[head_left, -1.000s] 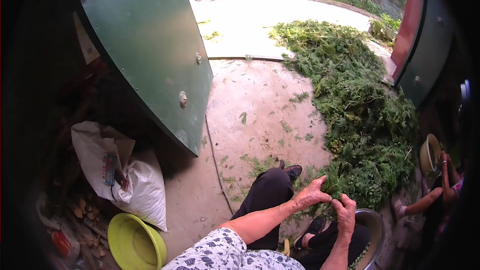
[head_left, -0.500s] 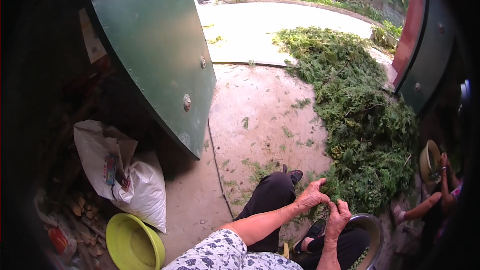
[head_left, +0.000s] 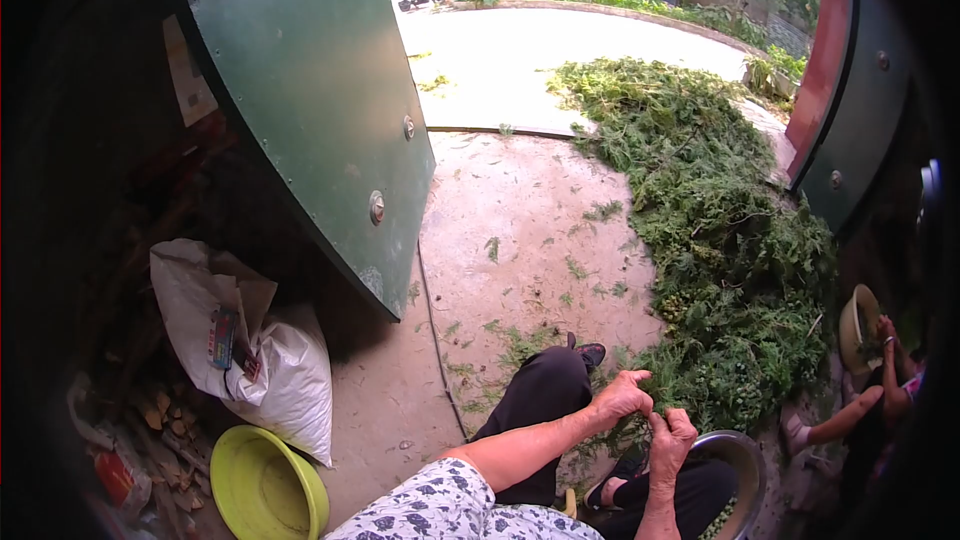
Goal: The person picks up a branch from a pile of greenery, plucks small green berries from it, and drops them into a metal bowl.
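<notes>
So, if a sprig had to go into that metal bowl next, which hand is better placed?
Probably the right hand: it is nearer the metal bowl, while the left hand is farther from it, by the edge of the heaped greenery.

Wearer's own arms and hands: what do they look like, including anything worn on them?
The left hand and right hand are bare, without gloves; no watch or bracelet shows. Both forearms are uncovered. The left sleeve is short and white with a dark blue-grey print.
</notes>
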The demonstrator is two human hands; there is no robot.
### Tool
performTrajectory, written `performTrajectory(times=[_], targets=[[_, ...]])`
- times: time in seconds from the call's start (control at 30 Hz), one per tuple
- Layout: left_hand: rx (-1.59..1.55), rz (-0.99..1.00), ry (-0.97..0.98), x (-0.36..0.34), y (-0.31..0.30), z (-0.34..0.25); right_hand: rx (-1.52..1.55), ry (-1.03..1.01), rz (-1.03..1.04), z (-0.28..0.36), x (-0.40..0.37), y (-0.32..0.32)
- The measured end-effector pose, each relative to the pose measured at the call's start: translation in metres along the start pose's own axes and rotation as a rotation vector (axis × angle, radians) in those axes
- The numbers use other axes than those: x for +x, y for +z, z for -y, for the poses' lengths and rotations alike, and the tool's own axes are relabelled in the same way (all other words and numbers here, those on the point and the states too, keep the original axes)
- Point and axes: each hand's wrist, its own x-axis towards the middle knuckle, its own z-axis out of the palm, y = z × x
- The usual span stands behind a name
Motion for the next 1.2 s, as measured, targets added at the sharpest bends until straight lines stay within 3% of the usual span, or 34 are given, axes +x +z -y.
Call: performTrajectory(times=[0.03,0.1,0.27,0.33,0.43,0.47,0.5,0.57,0.63,0.67,0.73,0.77,0.83,1.03,1.2], targets=[[0.087,-0.053,-0.041,0.000,0.000,0.000,0.000,0.002,0.001,0.003,0.000,0.003],[0.044,-0.038,-0.036,0.002,0.001,0.004,-0.223,-0.335,-0.125,0.004,-0.001,0.007],[0.028,0.029,-0.107,0.004,-0.004,0.004,-0.330,-0.395,-0.072,0.010,-0.002,0.001],[-0.022,0.039,-0.160,0.001,-0.001,0.000,0.117,0.042,0.048,0.004,0.000,-0.006],[-0.010,0.115,-0.141,0.004,0.000,0.009,0.149,0.081,0.136,0.001,0.001,-0.013],[-0.011,0.116,-0.140,0.004,-0.001,0.007,-0.026,-0.139,0.107,0.007,-0.001,-0.013],[0.030,0.120,-0.140,0.002,-0.002,0.003,-0.027,-0.138,0.108,0.013,0.000,-0.014],[0.070,0.127,-0.148,0.000,-0.001,0.005,-0.414,-0.412,0.127,0.023,0.002,-0.019],[0.272,0.100,0.015,0.000,0.000,0.010,-0.522,-0.432,0.150,0.021,0.003,-0.024],[0.268,0.102,0.009,-0.001,-0.001,0.013,-0.516,-0.412,0.124,0.024,0.005,-0.030],[0.230,0.233,0.045,0.000,-0.006,0.017,-0.449,-0.404,0.051,0.027,0.011,-0.046],[0.050,0.147,0.031,0.014,-0.009,0.035,-0.359,-0.328,0.003,0.031,0.011,-0.056],[-0.050,0.069,-0.123,-0.006,-0.008,-0.014,-0.332,-0.203,-0.070,0.031,0.010,-0.084],[-0.307,-0.111,-0.004,0.012,-0.025,-0.007,-0.493,0.090,-0.356,-0.045,-0.020,-0.171],[-0.427,-0.143,-0.102,0.008,-0.029,-0.022,-0.742,0.352,-0.337,-0.121,-0.088,-0.224]])
